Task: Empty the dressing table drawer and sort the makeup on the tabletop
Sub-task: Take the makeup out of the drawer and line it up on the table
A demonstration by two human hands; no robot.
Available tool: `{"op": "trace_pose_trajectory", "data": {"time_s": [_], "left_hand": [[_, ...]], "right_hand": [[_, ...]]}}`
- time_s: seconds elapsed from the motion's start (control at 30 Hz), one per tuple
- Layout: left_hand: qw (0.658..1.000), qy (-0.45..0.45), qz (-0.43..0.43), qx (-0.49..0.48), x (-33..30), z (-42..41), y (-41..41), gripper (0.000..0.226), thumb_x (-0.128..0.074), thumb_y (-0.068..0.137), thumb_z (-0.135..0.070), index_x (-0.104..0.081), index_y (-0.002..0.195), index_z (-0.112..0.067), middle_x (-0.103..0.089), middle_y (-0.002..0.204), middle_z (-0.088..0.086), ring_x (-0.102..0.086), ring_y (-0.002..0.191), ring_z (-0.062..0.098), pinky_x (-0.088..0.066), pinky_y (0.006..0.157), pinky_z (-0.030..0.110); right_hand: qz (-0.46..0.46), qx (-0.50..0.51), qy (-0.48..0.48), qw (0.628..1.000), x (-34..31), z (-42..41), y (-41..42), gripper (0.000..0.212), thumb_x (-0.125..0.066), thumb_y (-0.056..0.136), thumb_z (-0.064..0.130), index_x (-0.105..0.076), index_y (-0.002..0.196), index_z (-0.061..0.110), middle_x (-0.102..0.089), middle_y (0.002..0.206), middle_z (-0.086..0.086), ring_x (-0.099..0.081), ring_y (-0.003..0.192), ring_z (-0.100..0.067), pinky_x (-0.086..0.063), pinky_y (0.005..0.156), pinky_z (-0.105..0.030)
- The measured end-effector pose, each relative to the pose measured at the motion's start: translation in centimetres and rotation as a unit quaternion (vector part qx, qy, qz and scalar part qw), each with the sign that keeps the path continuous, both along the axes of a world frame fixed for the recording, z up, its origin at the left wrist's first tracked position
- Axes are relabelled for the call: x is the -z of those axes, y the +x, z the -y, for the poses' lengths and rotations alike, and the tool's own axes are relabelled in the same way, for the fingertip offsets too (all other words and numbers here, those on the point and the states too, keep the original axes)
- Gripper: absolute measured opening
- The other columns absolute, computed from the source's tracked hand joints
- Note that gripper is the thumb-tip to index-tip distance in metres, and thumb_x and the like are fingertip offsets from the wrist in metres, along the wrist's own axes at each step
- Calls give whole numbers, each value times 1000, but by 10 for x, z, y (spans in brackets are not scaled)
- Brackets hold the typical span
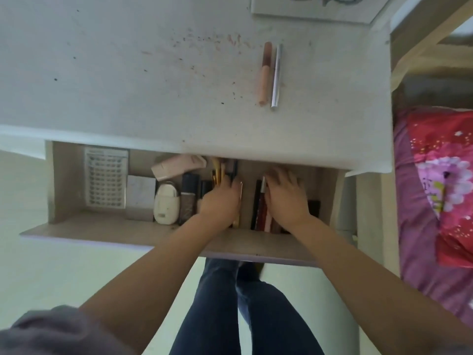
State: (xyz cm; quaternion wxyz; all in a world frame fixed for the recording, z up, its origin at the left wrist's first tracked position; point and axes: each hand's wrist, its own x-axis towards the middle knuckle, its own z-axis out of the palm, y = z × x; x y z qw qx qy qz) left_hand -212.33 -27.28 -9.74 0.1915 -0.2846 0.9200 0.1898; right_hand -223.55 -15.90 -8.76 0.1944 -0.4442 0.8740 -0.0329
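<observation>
Below the pale surface [153, 85] of the dressing table, seen from the head camera, the drawer [143, 231] stood pulled open, and both hands reached down into it. The left hand [221, 201] lay among the makeup near the drawer's middle, its fingers curled down around some gold-handled brushes [217, 172]; whether it truly gripped them could not be told. The right hand [285, 194] rested just beside it, fingers spread and fairly straight, pressing on dark slim tubes [259, 201] that lay between the two hands.

Left of the left hand sat a dark bottle [188, 198], then a cream oval case [166, 203], a pale square box [140, 193] and, farthest out, a white gridded tray [106, 178]. A pink tube [176, 166] lay tilted beyond the oval case, partly under the surface's edge.

Well beyond the right hand, on the stained surface, a peach lip-gloss tube [265, 73] and a silver pencil [276, 76] lay side by side, nearly touching. Off to the right hand's far side, a bed [422, 201] carried a purple and red floral cover. Beneath the drawer, legs in dark jeans [217, 303] stood on a pale floor [64, 265].
</observation>
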Motion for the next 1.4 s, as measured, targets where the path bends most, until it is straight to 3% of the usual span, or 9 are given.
{"op": "trace_pose_trajectory", "data": {"time_s": [0.33, 0.5, 0.57, 0.7, 0.8, 1.0, 1.2, 1.33, 1.4], "left_hand": [[999, -27, -39, 0, 10, -3, 2, 35, -46, 94, -27, -40, 124, -11, -45, 123, 14, -54, 101, 32, -38, 57, 35], [996, -14, -73, -59, 12, -3, -1, 37, -52, 92, -26, -40, 124, -10, -49, 125, 11, -52, 110, 29, -44, 66, 33], [989, 24, -108, -97, 11, -6, -1, 34, -53, 92, -23, -41, 122, -11, -56, 114, 10, -57, 99, 26, -41, 60, 28], [958, 150, -171, -174, -8, -11, 11, 31, -54, 93, -22, -43, 122, -16, -60, 97, -2, -58, 80, 10, -36, 55, 14], [938, 192, -238, -162, -41, -3, 24, 30, -56, 91, -25, -48, 119, -21, -60, 99, -10, -56, 84, 2, -43, 71, 13], [886, 202, -364, -201, -130, 81, -29, 15, -59, 89, -27, -52, 102, -29, -63, 84, -12, -60, 72, -5, -48, 56, 11], [907, 191, -299, -226, -129, 147, -144, 18, -57, 91, -30, -56, 101, -15, -65, 82, 1, -60, 58, 9, -46, 51, 21], [922, 166, -278, -214, -110, 156, -180, 27, -59, 88, -35, -61, 103, -13, -66, 92, 5, -63, 77, 20, -55, 75, 34], [915, 171, -290, -221, -107, 153, -183, 28, -60, 88, -36, -60, 105, -15, -66, 89, 3, -64, 72, 17, -57, 67, 32]], "right_hand": [[-38, -46, -4, 998, 20, 1, 1, 43, -51, 91, 20, -50, 134, 19, -37, 146, -17, -32, 133, -34, -27, 103, -50], [-59, -42, -43, 996, 19, 7, 6, 27, -55, 89, 20, -64, 113, 12, -46, 138, -19, -39, 129, -34, -31, 100, -49], [-48, -32, -62, 996, 17, 8, 9, 24, -58, 89, 22, -64, 110, 11, -56, 126, -16, -48, 119, -34, -37, 93, -44], [151, 29, -117, 981, -4, 4, 20, 24, -52, 95, 22, -54, 117, 13, -64, 109, -8, -60, 97, -22, -50, 80, -35], [176, 1, -190, 966, -38, -3, 22, 24, -53, 95, 22, -56, 118, 14, -62, 111, -3, -58, 101, -14, -48, 86, -26], [186, 143, -367, 900, -119, 27, -69, 13, -57, 92, 14, -54, 100, 24, -59, 85, 16, -56, 76, 7, -44, 69, -5], [198, 264, -271, 904, -112, 98, -169, 2, -56, 91, 21, -55, 93, 22, -58, 76, 6, -55, 55, 3, -36, 47, -2], [164, 246, -234, 926, -99, 127, -184, 4, -55, 91, 25, -56, 92, 21, -54, 78, 9, -53, 65, -7, -37, 51, -7], [157, 244, -233, 928, -99, 131, -182, 10, -55, 92, 26, -58, 97, 19, -55, 81, 9, -54, 71, -8, -40, 58, -9]]}}
